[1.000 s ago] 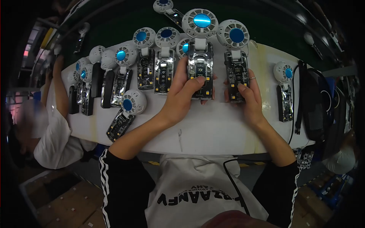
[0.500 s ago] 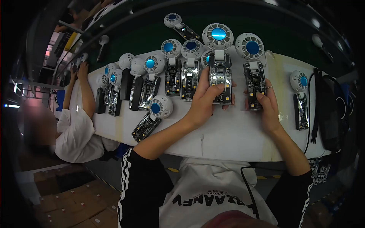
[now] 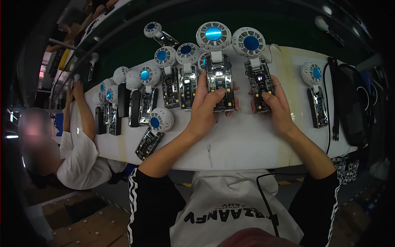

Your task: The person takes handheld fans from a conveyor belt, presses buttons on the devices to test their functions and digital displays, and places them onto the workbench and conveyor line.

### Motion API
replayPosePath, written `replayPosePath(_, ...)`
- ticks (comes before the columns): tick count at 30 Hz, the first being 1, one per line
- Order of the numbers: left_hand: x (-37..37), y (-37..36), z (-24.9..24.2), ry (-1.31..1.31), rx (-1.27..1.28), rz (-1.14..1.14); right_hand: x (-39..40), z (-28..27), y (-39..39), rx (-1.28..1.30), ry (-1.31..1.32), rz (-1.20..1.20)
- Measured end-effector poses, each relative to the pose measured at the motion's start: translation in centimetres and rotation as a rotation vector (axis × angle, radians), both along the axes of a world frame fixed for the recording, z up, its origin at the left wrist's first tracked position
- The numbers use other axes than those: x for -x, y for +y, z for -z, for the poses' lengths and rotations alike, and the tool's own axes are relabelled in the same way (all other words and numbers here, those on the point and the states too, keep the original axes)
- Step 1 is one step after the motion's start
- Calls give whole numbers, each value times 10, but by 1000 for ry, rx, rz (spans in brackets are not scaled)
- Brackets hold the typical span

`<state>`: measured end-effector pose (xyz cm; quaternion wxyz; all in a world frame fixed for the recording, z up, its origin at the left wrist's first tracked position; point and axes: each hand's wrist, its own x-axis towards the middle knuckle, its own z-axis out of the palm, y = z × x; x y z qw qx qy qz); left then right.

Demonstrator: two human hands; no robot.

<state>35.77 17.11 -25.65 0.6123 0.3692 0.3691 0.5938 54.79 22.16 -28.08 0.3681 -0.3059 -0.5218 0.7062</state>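
While the left hand (image 3: 205,109) has its fingers (image 3: 214,98) wrapped around 1 fan (image 3: 219,72), the right hand (image 3: 282,112) has its fingers (image 3: 270,99) curled around another fan (image 3: 259,77) just beside it, over the white desk (image 3: 247,144).

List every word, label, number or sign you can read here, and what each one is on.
"AA": apparently within the large dark lettering on the pale garment; the full word is upside down and creased, not surely readable.
Smaller print beside it: too blurred.
Lit displays on the two held devices: too small.
White labels on the floor boxes: too small.
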Motion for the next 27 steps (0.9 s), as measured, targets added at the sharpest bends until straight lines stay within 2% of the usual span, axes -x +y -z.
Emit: replayPosePath(27,-1,1,-2,-4,8,5,2,1,-1,-27,-27,32)
